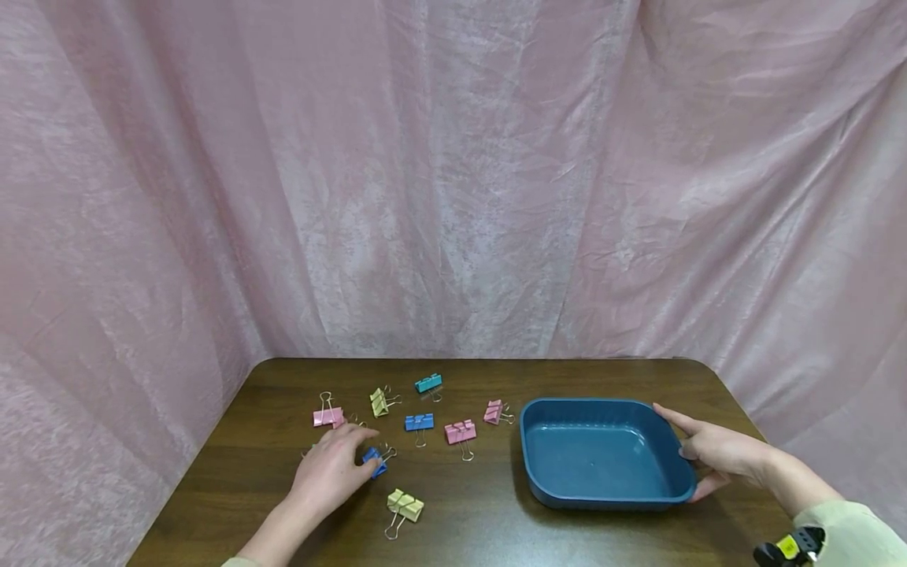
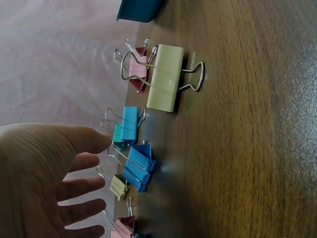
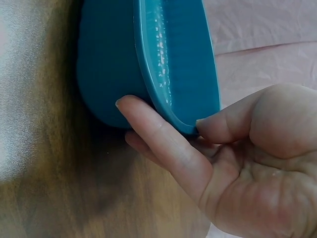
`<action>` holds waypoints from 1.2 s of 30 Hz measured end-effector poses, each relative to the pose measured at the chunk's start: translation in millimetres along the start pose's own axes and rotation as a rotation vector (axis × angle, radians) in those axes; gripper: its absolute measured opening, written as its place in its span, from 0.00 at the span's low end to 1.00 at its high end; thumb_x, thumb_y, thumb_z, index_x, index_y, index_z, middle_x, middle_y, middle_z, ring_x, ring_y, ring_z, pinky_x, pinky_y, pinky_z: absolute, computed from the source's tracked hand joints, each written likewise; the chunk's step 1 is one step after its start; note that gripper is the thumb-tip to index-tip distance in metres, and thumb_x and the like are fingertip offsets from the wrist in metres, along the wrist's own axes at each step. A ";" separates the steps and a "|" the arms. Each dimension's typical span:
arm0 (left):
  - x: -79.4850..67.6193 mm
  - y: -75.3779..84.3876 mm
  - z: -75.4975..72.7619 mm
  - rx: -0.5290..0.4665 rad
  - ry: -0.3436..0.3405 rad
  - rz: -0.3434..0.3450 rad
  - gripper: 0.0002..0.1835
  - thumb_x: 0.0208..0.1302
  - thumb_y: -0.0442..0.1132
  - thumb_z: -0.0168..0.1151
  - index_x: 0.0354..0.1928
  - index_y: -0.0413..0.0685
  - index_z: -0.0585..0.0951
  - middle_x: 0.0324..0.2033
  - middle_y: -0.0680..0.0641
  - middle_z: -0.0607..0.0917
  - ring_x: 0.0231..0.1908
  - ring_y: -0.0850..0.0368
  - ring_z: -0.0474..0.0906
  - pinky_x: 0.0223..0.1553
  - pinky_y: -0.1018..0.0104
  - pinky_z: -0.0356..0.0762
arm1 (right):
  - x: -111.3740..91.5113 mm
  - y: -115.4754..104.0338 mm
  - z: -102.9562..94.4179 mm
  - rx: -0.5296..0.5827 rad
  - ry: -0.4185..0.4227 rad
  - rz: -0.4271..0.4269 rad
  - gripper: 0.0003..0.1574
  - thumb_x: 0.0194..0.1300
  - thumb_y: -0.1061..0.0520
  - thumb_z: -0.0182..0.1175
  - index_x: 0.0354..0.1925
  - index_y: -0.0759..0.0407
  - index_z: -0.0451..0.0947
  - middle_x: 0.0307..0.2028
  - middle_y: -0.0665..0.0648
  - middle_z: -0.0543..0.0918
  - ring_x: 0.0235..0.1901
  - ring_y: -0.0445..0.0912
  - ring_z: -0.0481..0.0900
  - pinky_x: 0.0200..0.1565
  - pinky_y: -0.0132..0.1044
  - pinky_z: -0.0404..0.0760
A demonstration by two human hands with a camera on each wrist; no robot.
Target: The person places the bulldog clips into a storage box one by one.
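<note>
My left hand (image 1: pixel 333 465) is over the left group of binder clips, fingers spread and loosely bent, holding nothing. Its thumb overlaps a blue binder clip (image 1: pixel 375 463) in the head view; in the left wrist view a gap shows between the fingers and that blue clip (image 2: pixel 139 166). A pink binder clip (image 1: pixel 326 416) lies just beyond the fingertips, partly hidden. At the right, my right hand (image 1: pixel 726 455) holds the blue plastic tray (image 1: pixel 609 502) by its right end. In the right wrist view the thumb meets the tray's rim (image 3: pixel 148 74) and the fingers lie along the outer wall.
Several more binder clips lie on the brown wooden table (image 1: pixel 482 535): yellow (image 1: pixel 405 505), another yellow (image 1: pixel 379 402), teal (image 1: pixel 428 383), blue (image 1: pixel 419 423), pink (image 1: pixel 460 431) and another pink (image 1: pixel 494 412). A pink curtain (image 1: pixel 453 197) hangs behind the table.
</note>
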State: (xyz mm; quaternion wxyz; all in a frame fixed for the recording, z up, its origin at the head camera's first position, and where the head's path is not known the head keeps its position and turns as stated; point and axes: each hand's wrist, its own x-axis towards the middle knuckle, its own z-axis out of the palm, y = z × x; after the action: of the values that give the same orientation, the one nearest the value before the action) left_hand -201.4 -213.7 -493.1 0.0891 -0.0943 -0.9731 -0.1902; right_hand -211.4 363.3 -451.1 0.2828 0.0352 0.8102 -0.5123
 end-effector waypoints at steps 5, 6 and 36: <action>3.4 0.2 2.2 0.005 0.007 0.005 0.19 0.57 0.45 0.75 0.51 0.52 0.87 0.52 0.46 0.85 0.62 0.38 0.76 0.57 0.38 0.75 | 0.5 -0.9 0.6 -0.006 0.008 0.010 0.52 0.68 0.72 0.43 0.82 0.54 0.34 0.68 0.89 0.50 0.49 0.63 0.82 0.34 0.56 0.87; 4.0 0.3 2.4 0.008 0.011 0.006 0.18 0.57 0.45 0.74 0.50 0.52 0.87 0.52 0.45 0.85 0.63 0.37 0.75 0.57 0.36 0.74 | 0.5 -1.3 0.9 -0.008 0.009 0.013 0.52 0.68 0.72 0.43 0.82 0.54 0.33 0.68 0.89 0.49 0.50 0.64 0.81 0.35 0.56 0.87; 6.8 4.6 14.9 0.104 0.067 -0.014 0.07 0.52 0.43 0.77 0.30 0.56 0.85 0.38 0.51 0.85 0.45 0.45 0.79 0.40 0.45 0.79 | -1.1 -4.2 1.8 -0.026 -0.008 0.014 0.52 0.70 0.72 0.44 0.82 0.54 0.31 0.69 0.91 0.44 0.54 0.69 0.78 0.35 0.56 0.87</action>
State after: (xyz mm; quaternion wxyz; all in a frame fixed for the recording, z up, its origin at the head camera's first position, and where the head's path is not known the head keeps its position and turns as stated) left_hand -209.1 -202.7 -503.6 0.1253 -0.0763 -0.9788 -0.1430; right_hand -211.1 360.1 -447.7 0.2900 0.0352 0.8155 -0.4996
